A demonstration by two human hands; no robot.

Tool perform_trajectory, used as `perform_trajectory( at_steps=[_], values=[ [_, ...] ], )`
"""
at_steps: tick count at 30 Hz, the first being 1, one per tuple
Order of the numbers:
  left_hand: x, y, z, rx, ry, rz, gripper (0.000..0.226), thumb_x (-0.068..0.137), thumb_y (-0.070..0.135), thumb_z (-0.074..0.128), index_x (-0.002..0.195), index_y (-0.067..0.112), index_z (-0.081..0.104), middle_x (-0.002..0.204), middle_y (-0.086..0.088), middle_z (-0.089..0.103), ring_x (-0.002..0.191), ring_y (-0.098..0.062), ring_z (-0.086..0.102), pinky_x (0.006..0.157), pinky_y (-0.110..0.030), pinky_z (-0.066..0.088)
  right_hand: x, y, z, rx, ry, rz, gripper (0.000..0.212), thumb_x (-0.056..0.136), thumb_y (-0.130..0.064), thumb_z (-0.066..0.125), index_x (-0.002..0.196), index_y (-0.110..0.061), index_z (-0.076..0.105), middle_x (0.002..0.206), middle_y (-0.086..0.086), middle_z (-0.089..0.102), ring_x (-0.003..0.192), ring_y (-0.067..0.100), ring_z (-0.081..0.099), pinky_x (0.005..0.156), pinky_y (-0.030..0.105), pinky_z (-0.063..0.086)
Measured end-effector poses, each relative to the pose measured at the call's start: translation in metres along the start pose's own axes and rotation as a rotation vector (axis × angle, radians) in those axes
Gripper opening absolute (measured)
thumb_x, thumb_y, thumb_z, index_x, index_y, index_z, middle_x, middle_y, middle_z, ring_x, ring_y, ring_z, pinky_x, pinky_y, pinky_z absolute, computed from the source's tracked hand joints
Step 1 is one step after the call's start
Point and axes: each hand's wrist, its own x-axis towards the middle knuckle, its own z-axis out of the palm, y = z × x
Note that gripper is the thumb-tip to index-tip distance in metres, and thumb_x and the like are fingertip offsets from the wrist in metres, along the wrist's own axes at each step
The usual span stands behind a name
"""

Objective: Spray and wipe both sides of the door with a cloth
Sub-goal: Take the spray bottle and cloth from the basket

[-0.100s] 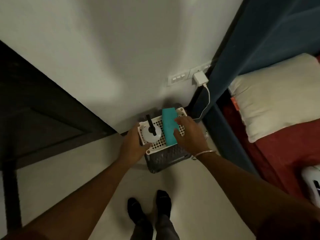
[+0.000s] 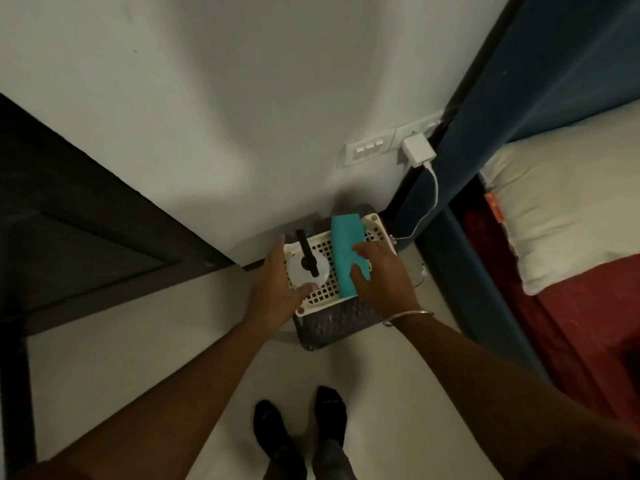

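Two bare hands reach down to a white perforated basket (image 2: 320, 296) that sits on a dark stool (image 2: 332, 329) against the wall (image 2: 207, 98). We see the left hand (image 2: 277, 287) spread at the basket's left edge, its thumb lying against the white spray bottle (image 2: 308, 271) with the black trigger head — the fingers are open, not closed round the bottle. The right hand (image 2: 384, 282), a thin bangle (image 2: 408, 315) at the wrist, lies over the lower part of the folded teal cloth (image 2: 346, 251); its fingers are loosely curled on the fabric, and we cannot tell whether this grip has closed on it. The cloth lies lengthwise in the basket's right half, just beside the bottle. The dark door (image 2: 86, 244) stands to the left, well apart from the basket. On the wall above, a white charger (image 2: 417, 152) is plugged in beside a switch plate (image 2: 369, 148) — its cable hangs down. A bed (image 2: 571, 306) with a pale pillow (image 2: 568, 209) lies at right, and two black-socked feet (image 2: 301, 427) stand on the floor (image 2: 121, 358).
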Motion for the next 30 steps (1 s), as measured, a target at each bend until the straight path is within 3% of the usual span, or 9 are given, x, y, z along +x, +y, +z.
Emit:
perform_trajectory(
  at_steps=[2,5,8,13,16,20,25,28,30],
  values=[
    [0.019,-0.009,0.014,-0.029,-0.020,0.033,0.115,0.072,0.035,0.095,0.162,0.033,0.023,0.157,0.001,0.049,0.141,-0.019,0.052,0.108,-0.047,0.054,0.017,0.012,0.030,-0.026,-0.017,0.042,0.037,0.101,-0.031,0.061,0.137,-0.023,0.055,0.143,0.001,0.051,0.126,0.018,0.055,0.081,0.011,0.043],
    [0.036,-0.018,0.032,-0.032,-0.010,0.142,0.107,0.076,0.041,0.091,0.161,0.030,0.027,0.155,0.003,0.050,0.141,-0.014,0.050,0.112,-0.038,0.050,0.045,0.020,0.065,-0.032,0.020,0.088,0.039,0.099,-0.031,0.063,0.137,-0.023,0.055,0.143,0.003,0.053,0.129,0.021,0.054,0.095,0.028,0.051],
    [0.043,-0.027,0.044,-0.043,0.044,0.193,0.084,0.084,0.038,0.085,0.152,0.026,0.038,0.141,0.006,0.057,0.129,-0.011,0.059,0.099,-0.040,0.061,0.061,0.029,0.092,-0.056,0.074,0.147,0.044,0.096,-0.034,0.067,0.137,-0.023,0.055,0.143,0.004,0.052,0.129,0.022,0.054,0.099,0.033,0.050],
    [0.055,-0.034,0.052,-0.088,0.077,0.141,0.049,0.093,0.042,0.073,0.132,0.042,0.042,0.115,0.023,0.061,0.104,0.007,0.063,0.086,-0.019,0.062,0.074,0.044,0.114,-0.150,0.068,0.207,0.053,0.093,-0.038,0.072,0.137,-0.019,0.050,0.140,0.008,0.053,0.122,0.024,0.058,0.097,0.038,0.053],
    [0.056,-0.039,0.055,-0.056,0.097,0.190,0.058,0.096,0.059,0.055,0.142,0.024,0.048,0.115,0.009,0.064,0.104,-0.002,0.064,0.084,-0.017,0.057,0.077,0.053,0.120,-0.180,0.075,0.200,0.050,0.094,-0.038,0.071,0.136,-0.017,0.052,0.140,0.009,0.053,0.122,0.025,0.058,0.097,0.037,0.052],
    [0.039,-0.034,0.050,-0.158,0.139,0.226,0.072,0.095,0.077,0.037,0.141,0.024,0.050,0.108,0.024,0.060,0.101,0.010,0.063,0.081,-0.004,0.050,0.081,0.054,0.116,-0.215,0.068,0.161,0.035,0.097,-0.034,0.065,0.127,-0.016,0.061,0.135,0.008,0.059,0.120,0.023,0.059,0.097,0.034,0.050],
    [0.007,-0.008,0.018,-0.239,0.283,0.358,0.040,0.102,0.050,0.052,0.137,0.032,0.045,0.128,0.001,0.050,0.110,-0.012,0.064,0.085,-0.035,0.064,0.072,0.025,0.088,-0.126,0.196,0.168,0.022,0.100,-0.034,0.061,0.116,-0.019,0.060,0.117,0.004,0.066,0.098,0.015,0.065,0.086,0.028,0.051],
    [-0.022,0.022,-0.029,-0.310,0.393,0.366,0.045,0.101,0.045,0.055,0.143,0.050,0.042,0.140,0.004,0.051,0.117,-0.014,0.065,0.092,-0.031,0.060,0.053,-0.020,0.063,0.113,0.298,0.054,0.008,0.102,-0.026,0.060,0.101,-0.020,0.055,0.093,-0.005,0.061,0.077,0.003,0.058,0.071,0.020,0.047],
    [-0.049,0.039,-0.070,-0.317,0.470,0.347,0.048,0.100,0.047,0.053,0.147,0.046,0.045,0.140,0.005,0.062,0.120,-0.020,0.068,0.099,-0.029,0.056,0.036,-0.065,0.042,0.368,0.250,0.031,0.012,0.105,-0.023,0.055,0.102,-0.012,0.059,0.091,0.002,0.064,0.080,0.016,0.063,0.070,0.028,0.050]
  ],
)
